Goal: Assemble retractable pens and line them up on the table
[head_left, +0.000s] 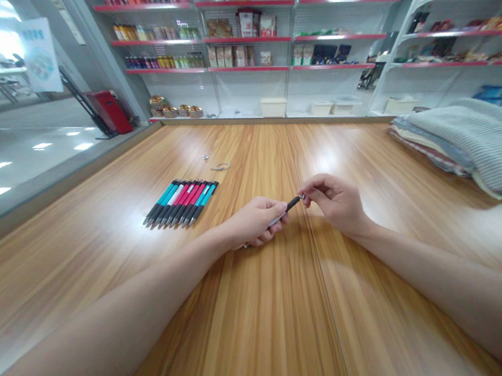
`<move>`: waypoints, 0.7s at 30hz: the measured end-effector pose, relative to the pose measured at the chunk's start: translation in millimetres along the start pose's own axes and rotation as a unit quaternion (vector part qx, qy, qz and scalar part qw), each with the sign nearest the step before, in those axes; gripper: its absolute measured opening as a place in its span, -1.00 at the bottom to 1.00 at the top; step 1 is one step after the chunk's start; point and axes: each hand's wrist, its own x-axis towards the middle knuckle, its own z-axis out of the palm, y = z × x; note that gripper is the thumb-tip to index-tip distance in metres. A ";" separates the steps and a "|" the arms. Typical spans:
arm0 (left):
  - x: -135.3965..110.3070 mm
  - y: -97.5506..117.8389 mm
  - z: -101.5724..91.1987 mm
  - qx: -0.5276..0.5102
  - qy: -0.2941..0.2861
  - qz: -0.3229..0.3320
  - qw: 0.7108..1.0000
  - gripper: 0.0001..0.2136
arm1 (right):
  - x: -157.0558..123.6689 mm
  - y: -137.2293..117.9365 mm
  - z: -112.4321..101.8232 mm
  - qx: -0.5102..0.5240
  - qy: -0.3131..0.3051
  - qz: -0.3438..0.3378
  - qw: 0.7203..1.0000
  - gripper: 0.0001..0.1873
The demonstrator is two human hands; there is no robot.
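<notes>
My left hand (258, 221) is closed around the barrel of a pen (287, 208) with a white body and a black grip, held just above the wooden table (268, 310). My right hand (334, 201) pinches the pen's metal tip between thumb and forefinger. To the left, a row of several pens (181, 203) with teal, red, pink and white barrels lies side by side on the table, black grips toward me.
Two small metal parts (220, 167) lie beyond the pen row. A pile of folded striped cloths (478, 143) sits at the right edge. Shelves of goods (248, 33) line the far wall; a glass partition runs along the left.
</notes>
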 end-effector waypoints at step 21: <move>0.3 -2.2 -1.1 0.005 -0.007 -0.004 1.000 -0.64 | -1.0 4.2 0.8 -0.023 -0.081 0.001 0.996 -0.90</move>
